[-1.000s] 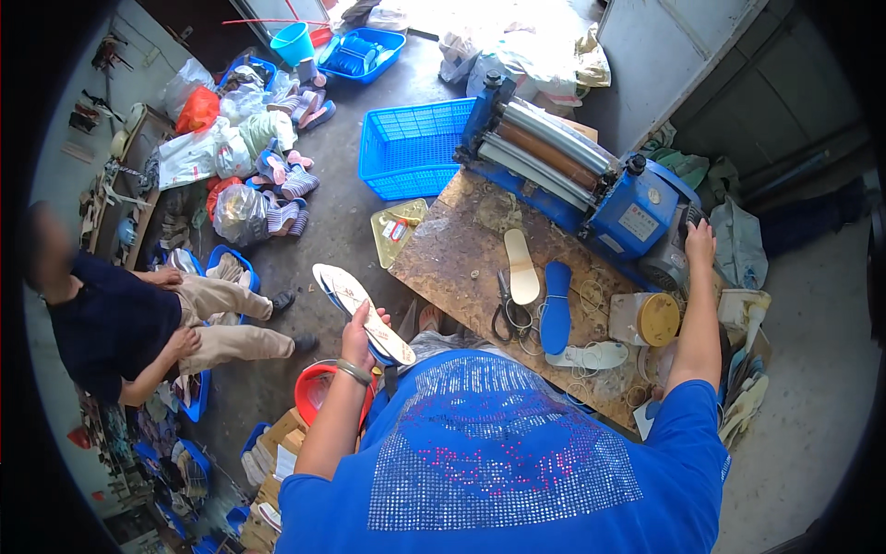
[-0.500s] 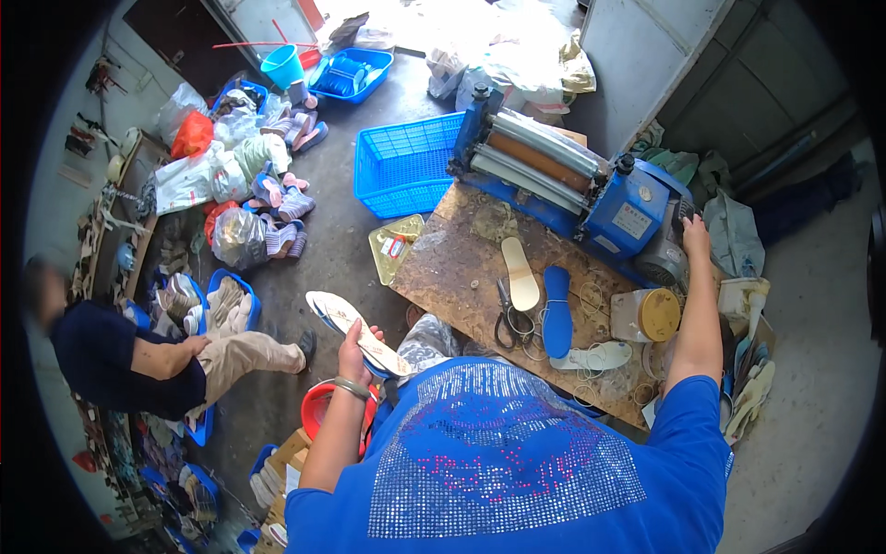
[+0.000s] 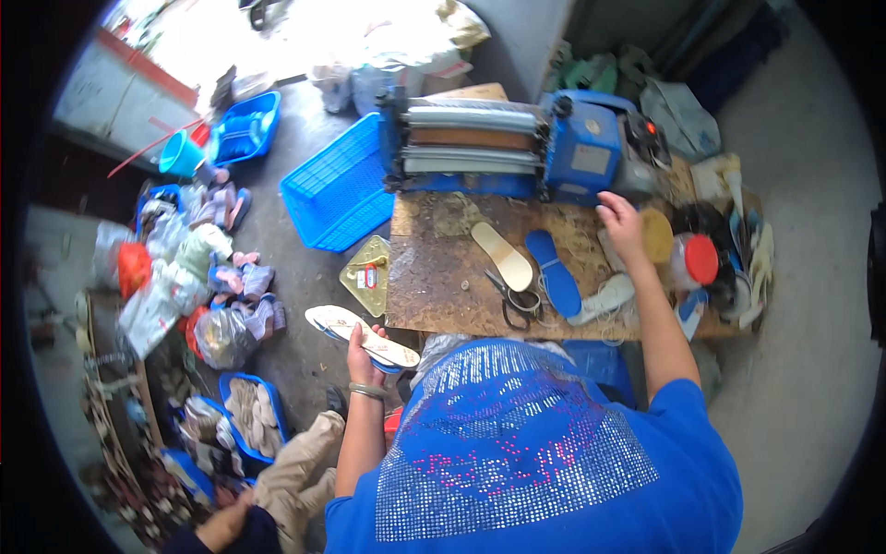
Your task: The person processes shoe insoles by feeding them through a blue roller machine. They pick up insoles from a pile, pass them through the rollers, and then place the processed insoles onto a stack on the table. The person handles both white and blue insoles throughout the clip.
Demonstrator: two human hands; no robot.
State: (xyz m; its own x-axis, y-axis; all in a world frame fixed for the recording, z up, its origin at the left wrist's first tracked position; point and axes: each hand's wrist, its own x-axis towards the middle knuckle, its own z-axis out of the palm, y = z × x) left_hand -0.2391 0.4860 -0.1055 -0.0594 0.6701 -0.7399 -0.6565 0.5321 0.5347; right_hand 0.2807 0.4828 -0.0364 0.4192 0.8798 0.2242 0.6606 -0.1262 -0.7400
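Note:
My left hand (image 3: pixel 361 360) grips a small stack of cream and blue insoles (image 3: pixel 343 325) left of the wooden bench (image 3: pixel 434 300). My right hand (image 3: pixel 624 227) hovers over the bench's right part with its fingers apart and nothing in them. Just beyond it stands a blue roller machine (image 3: pixel 475 138), with a red light glowing on its right-hand switch. On the bench lie a cream insole (image 3: pixel 503 258), a blue insole (image 3: pixel 556 282) tied with string, a white insole (image 3: pixel 604 299) and black scissors (image 3: pixel 517 305).
Right of my hand are a yellow-lidded tub (image 3: pixel 654 236) and a red-lidded jar (image 3: pixel 700 259). A blue plastic basket (image 3: pixel 332 185) is beside the machine. Bagged slippers (image 3: pixel 226 337) crowd the left floor. A co-worker in beige trousers (image 3: pixel 293 471) is at lower left.
My right hand has left the machine's switch area and come back toward me over the bench. The view has swung right. My left hand still holds the insoles; the co-worker appears lower.

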